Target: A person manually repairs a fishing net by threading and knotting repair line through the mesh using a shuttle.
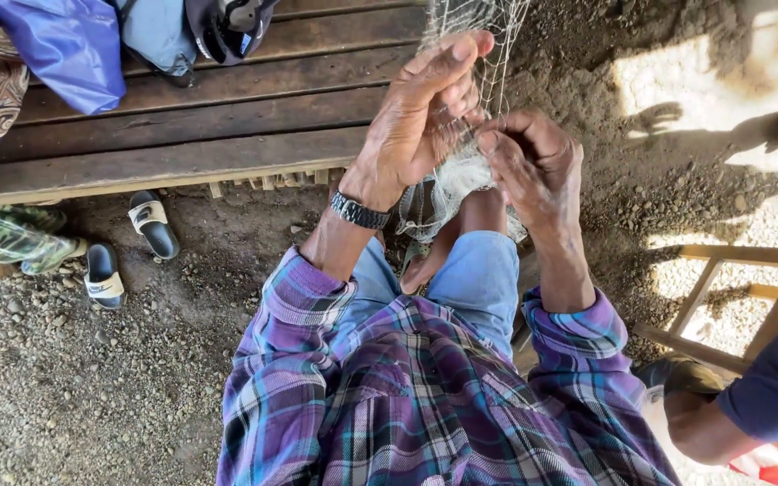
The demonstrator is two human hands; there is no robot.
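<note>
While the left hand (425, 112) rises with wrist bent and fingers curled around strands of a pale fishing net (461, 171), the right hand (533, 162) meets it, fingertips pinched on the mesh. The net hangs above the knees, before a wooden bench (182, 135).

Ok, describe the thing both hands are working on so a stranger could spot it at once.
Start at the dark plank bench, then look right to the raised left hand and right hand. Between them hangs a fishing net: pale, fine mesh, bunched above the knees, the only see-through thing there.
</note>
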